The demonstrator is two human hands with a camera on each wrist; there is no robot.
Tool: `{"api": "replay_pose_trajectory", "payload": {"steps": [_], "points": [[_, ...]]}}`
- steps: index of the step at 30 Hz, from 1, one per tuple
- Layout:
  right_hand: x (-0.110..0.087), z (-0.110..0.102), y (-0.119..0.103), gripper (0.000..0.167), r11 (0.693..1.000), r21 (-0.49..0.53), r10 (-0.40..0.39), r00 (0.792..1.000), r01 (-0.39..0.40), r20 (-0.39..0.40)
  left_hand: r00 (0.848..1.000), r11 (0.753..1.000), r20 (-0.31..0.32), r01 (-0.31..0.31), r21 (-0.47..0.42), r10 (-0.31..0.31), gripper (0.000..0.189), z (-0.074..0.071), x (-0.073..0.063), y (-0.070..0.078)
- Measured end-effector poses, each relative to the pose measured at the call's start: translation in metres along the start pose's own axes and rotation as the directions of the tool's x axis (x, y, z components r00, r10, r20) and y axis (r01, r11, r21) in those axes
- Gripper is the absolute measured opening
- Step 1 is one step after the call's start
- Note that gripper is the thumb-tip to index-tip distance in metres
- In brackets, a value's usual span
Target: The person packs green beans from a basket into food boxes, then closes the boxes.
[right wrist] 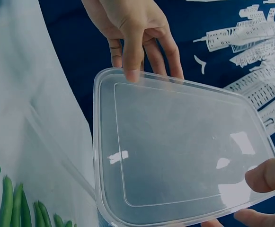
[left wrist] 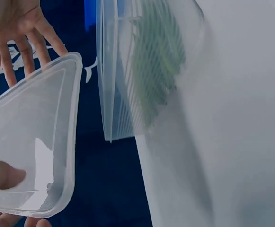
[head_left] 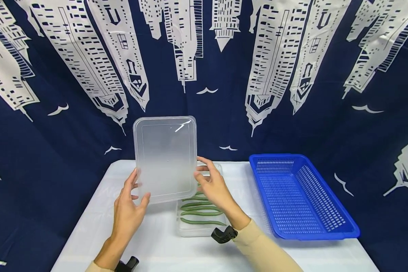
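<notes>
A clear plastic lid (head_left: 166, 158) stands nearly upright above the table. My left hand (head_left: 127, 211) grips its lower left edge, thumb on the near face and fingers behind. At the right edge, my right hand (head_left: 215, 187) holds the lid between thumb and fingers; the right wrist view shows that thumb (right wrist: 265, 176) over the lid's face. Behind and below the lid, a clear plastic box (head_left: 198, 232) rests on the table with several green beans (head_left: 200, 213) laid side by side in it. The lid and right hand hide its far left part.
A blue plastic basket (head_left: 292, 196) with perforated sides stands right of the box. The table (head_left: 95, 226) has a white cover. A dark blue cloth (head_left: 204, 124) printed with white buildings hangs behind its far edge.
</notes>
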State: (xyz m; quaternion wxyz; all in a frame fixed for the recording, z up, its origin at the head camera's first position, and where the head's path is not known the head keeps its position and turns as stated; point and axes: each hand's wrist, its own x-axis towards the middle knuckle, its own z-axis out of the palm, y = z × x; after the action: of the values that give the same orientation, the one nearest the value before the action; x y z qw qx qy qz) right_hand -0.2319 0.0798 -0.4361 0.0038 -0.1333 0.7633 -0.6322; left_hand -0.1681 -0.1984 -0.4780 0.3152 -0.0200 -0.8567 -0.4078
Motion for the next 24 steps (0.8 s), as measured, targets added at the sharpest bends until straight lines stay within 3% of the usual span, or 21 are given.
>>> {"api": "replay_pose_trajectory", "payload": {"steps": [8, 12, 17, 24], "points": [[0.0, -0.015, 0.004, 0.06, 1.0, -0.026, -0.018, 0.999, 0.017, -0.045, 0.996, 0.997, 0.082, 0.051, -0.062, -0.045, 0.086, 0.012, 0.007, 0.013], [0.0, -0.021, 0.005, 0.057, 0.999, -0.041, -0.026, 0.998, 0.023, -0.06, 0.984, 0.988, 0.153, 0.11, -0.109, -0.093, 0.085, 0.019, 0.011, 0.021], [0.001, -0.026, 0.004, 0.051, 0.998, -0.048, -0.042, 0.993, 0.037, -0.112, 0.964, 0.971, 0.242, 0.157, -0.182, -0.111, 0.085, 0.025, 0.016, 0.029], [-0.002, -0.035, 0.002, 0.05, 0.998, -0.06, -0.043, 0.986, 0.034, -0.161, 0.953, 0.949, 0.28, 0.189, -0.252, -0.116, 0.072, 0.028, 0.02, 0.035]]}}
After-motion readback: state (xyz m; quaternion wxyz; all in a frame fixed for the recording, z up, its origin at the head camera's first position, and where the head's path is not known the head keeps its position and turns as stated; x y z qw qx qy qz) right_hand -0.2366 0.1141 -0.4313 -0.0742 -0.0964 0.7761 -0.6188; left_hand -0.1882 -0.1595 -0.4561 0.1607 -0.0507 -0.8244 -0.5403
